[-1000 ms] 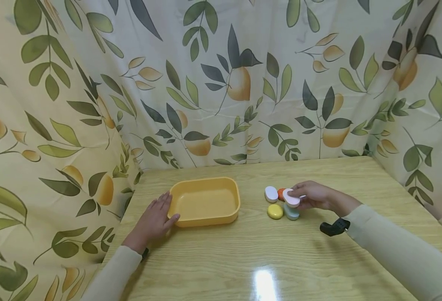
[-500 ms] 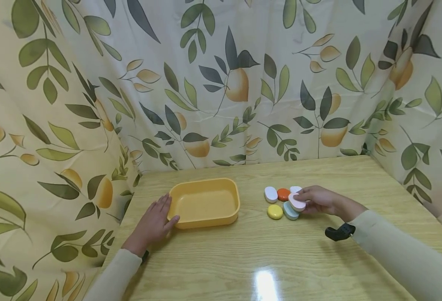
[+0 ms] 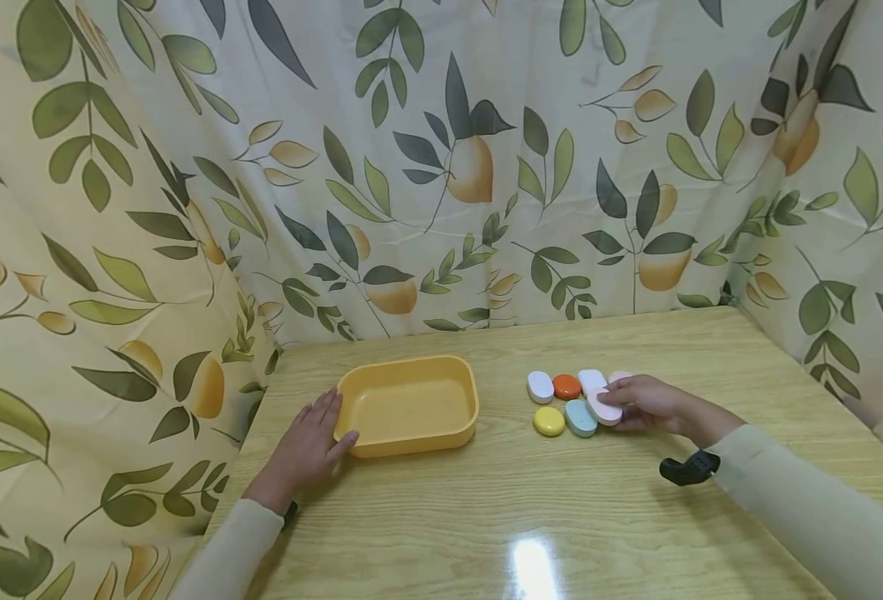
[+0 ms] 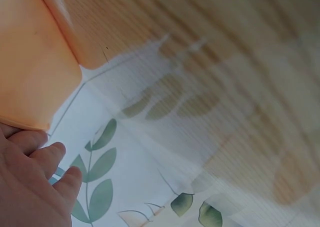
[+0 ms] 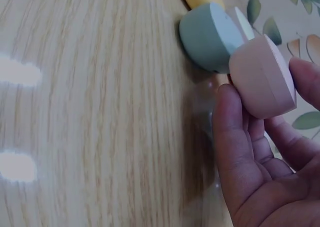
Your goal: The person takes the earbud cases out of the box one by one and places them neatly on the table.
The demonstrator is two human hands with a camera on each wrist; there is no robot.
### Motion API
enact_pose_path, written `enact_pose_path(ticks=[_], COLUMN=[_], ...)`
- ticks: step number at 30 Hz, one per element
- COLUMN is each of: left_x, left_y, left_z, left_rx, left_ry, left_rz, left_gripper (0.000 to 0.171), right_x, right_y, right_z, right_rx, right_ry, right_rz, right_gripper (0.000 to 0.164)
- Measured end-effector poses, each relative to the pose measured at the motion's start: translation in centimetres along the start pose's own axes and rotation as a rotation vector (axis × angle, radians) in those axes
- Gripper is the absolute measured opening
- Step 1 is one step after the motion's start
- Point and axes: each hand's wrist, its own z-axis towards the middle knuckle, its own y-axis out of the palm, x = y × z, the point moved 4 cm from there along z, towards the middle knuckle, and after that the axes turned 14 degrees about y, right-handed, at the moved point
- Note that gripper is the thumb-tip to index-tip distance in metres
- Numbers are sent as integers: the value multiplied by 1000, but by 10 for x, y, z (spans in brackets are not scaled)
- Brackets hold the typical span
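My right hand [image 3: 654, 407] pinches a pale pink bar of soap [image 3: 604, 407] between thumb and fingers at the right end of a soap cluster. In the right wrist view, this pink soap [image 5: 262, 79] is tilted, close beside the light blue soap [image 5: 207, 37]. Around it in the head view lie a yellow soap [image 3: 549, 421], an orange soap [image 3: 567, 387], a white soap [image 3: 541, 387] and another white one. A further pale pink soap [image 3: 619, 377] is partly hidden behind my right hand. My left hand [image 3: 302, 450] rests with extended fingers against the left side of a yellow tray [image 3: 476, 408].
The wooden table [image 3: 441, 525] meets a leaf-and-fruit patterned curtain [image 3: 441, 167] at the back and both sides. Nothing lies inside the tray. A black band [image 3: 689, 468] hangs at my right wrist.
My right hand has moved right with the pink soap, from over the orange and blue soaps to the cluster's right end, uncovering them and a white soap. My left hand stays put.
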Motion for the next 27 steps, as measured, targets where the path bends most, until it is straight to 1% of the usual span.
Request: enact_pose_path(ticks=[9, 14, 17, 22, 27], left_x=[1, 2, 1, 2, 3], left_y=[0, 0, 0, 0, -1], left_z=[0, 0, -1, -1, -1], left_rx=[-10, -16, -18, -12, -5], left_ry=[-3, -9, -12, -9, -5], left_rz=[-2, -7, -8, -10, -8], left_gripper=[80, 80, 80, 80, 79], right_x=[6, 8, 9, 11, 9], right_y=[-5, -7, -7, -7, -5], right_z=[-2, -3, -4, -4, -4], right_rx=[34, 45, 44, 42, 90], right_ry=[-2, 1, 0, 5, -1], right_rz=[-10, -11, -7, -16, -68], right_gripper=[32, 35, 33, 24, 19])
